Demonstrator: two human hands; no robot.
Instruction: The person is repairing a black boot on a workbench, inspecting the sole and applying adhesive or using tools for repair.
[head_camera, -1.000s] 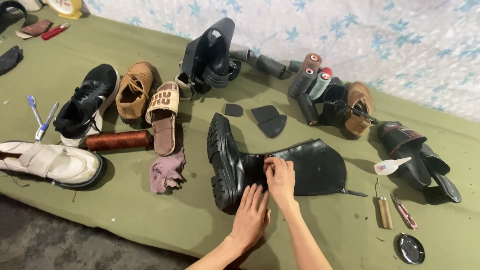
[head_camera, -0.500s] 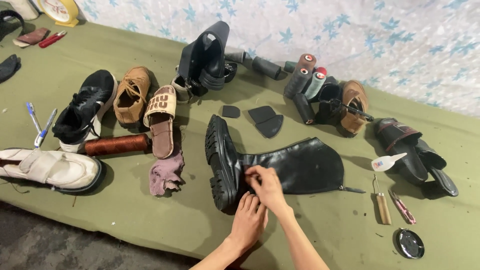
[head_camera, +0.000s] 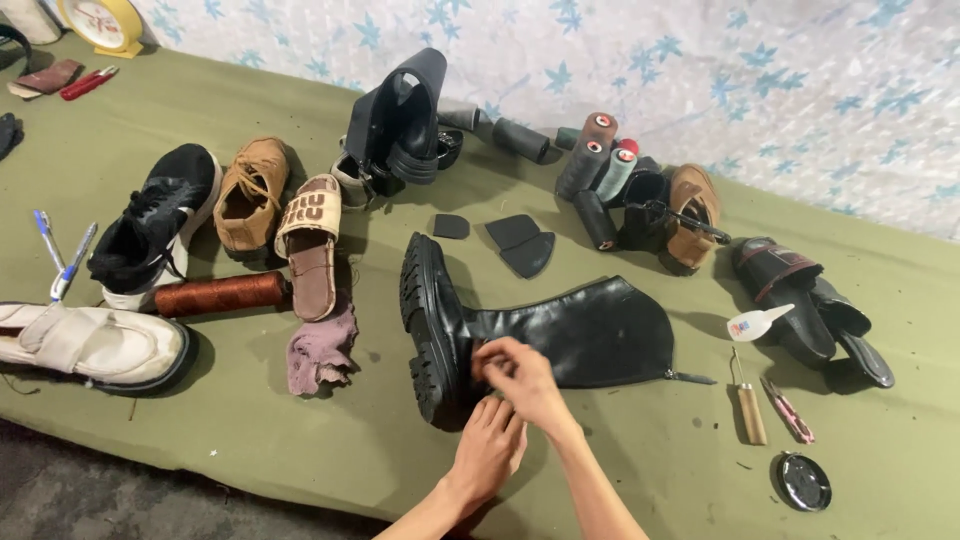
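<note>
Reaching in from the near edge: left hand (head_camera: 490, 447) flat, fingers straight and close together, tips against the lower ankle of the black boot (head_camera: 540, 335). Right hand (head_camera: 520, 375) just above it, fingers curled narrow and pinching at the boot's ankle; whether anything small sits in the pinch, cannot tell. Boot on its side mid-tabletop (head_camera: 250, 440), olive cloth; chunky lugged sole facing left, glossy shaft stretching right, zip pull at the shaft's far end.

Left of the boot: mauve rag (head_camera: 320, 350), brown thread spool (head_camera: 220, 294), white strap shoe (head_camera: 90, 345), two blue pens (head_camera: 60, 255). Right: wooden-handled awl (head_camera: 747, 405), pink-handled clippers (head_camera: 790, 410), round dark tin lid (head_camera: 803, 482), small white glue tube (head_camera: 758, 323) with a coloured label on its flat end.

Farther back: slide sandal (head_camera: 310, 245), tan shoe (head_camera: 250, 195), black sneaker (head_camera: 155, 225), two dark sole pieces (head_camera: 525, 243), upright thread cones (head_camera: 600, 165) with round red-and-white end labels, yellow clock (head_camera: 100, 22) at the far left corner.
</note>
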